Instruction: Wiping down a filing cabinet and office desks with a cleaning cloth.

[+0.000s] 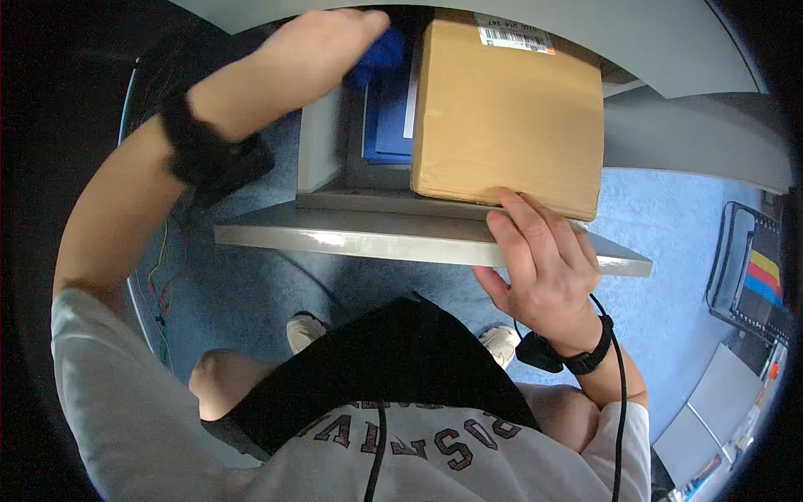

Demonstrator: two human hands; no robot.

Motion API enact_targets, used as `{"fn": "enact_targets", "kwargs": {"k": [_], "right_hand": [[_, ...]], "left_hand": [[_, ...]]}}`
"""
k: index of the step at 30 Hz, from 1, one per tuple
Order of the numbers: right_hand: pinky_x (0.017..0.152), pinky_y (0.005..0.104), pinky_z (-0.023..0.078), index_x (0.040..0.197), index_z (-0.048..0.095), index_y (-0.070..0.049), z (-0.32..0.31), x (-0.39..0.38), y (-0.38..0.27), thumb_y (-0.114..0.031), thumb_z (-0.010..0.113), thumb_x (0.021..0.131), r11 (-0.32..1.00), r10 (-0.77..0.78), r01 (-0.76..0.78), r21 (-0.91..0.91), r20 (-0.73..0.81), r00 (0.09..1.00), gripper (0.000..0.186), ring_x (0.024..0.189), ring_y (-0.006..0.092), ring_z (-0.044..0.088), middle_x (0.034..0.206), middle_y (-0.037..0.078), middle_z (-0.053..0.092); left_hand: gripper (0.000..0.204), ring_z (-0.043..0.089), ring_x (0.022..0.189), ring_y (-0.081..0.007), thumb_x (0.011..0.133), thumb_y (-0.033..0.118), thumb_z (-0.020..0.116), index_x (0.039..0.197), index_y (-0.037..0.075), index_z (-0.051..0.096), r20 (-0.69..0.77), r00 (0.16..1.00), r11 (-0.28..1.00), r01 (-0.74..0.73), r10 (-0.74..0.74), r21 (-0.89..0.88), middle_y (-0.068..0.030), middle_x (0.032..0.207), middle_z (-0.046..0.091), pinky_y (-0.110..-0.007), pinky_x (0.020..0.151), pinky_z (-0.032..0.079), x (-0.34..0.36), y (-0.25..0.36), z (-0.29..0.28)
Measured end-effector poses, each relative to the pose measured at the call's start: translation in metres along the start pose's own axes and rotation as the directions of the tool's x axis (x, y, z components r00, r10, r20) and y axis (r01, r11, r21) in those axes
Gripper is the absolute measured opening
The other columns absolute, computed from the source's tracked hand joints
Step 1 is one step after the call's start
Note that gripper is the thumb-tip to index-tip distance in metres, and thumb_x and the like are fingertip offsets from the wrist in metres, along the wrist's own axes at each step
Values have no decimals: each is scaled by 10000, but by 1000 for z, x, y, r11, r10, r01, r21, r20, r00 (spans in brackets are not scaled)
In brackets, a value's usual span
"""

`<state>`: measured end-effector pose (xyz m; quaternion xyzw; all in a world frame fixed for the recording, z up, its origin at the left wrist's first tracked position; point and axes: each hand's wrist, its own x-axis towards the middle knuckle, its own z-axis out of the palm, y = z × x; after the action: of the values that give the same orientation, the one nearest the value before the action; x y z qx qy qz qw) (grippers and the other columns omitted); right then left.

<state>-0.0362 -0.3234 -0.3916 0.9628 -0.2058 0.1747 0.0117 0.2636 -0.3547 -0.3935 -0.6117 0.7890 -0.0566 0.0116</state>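
The spread right hand (548,280) touches the cardboard box (510,121) in the drawer (351,237); I cannot tell whether the left hand (326,48) grips the blue item (381,57). Shoving the drawer could jam the box.

left hand (322,50): blurred, grip unclear | blue bundle (382,57): partly hidden | flat blue item (389,125): partly behind cardboard box (510,121)

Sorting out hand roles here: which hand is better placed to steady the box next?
Probably the right hand: it appears to touch the near edge of the cardboard box, while the left hand is beside a crumpled blue item.
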Motion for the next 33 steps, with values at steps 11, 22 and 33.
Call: {"fn": "enact_targets", "kwargs": {"k": [11, 22, 33], "right_hand": [[703, 269, 464, 934, 578, -78, 0, -1, 1, -267, 574, 668, 1000, -4, 4, 11, 4, 1000, 326, 847, 177, 573, 999, 67, 577], [709, 242, 454, 899, 585, -99, 0, -1, -4, -205, 559, 697, 1000, 13, -14, -4, -67, 998, 230, 827, 138, 565, 982, 34, 583], [657, 272, 434, 898, 575, -72, 11, 1, 1, -214, 679, 535, 997, 29, -18, 80, -149, 988, 404, 773, 174, 538, 952, 45, 568]], "left_hand": [[124, 591, 760, -265, 669, 67, 562, 782, 43, 607, 344, 903, 915, -341, 255, 216, -125, 750, 598, -342, 659, 483, 26, -19, 82], [497, 608, 847, -250, 561, 341, 789, 942, 57, 642, 783, 479, 914, 127, -396, 384, -136, 943, 624, -343, 715, 488, 63, -7, 61], [723, 460, 1105, -297, 514, 449, 763, 1095, 64, 575, 994, 83, 987, 137, 73, -84, -166, 1214, 475, -387, 868, 386, 25, 36, 33]]}}
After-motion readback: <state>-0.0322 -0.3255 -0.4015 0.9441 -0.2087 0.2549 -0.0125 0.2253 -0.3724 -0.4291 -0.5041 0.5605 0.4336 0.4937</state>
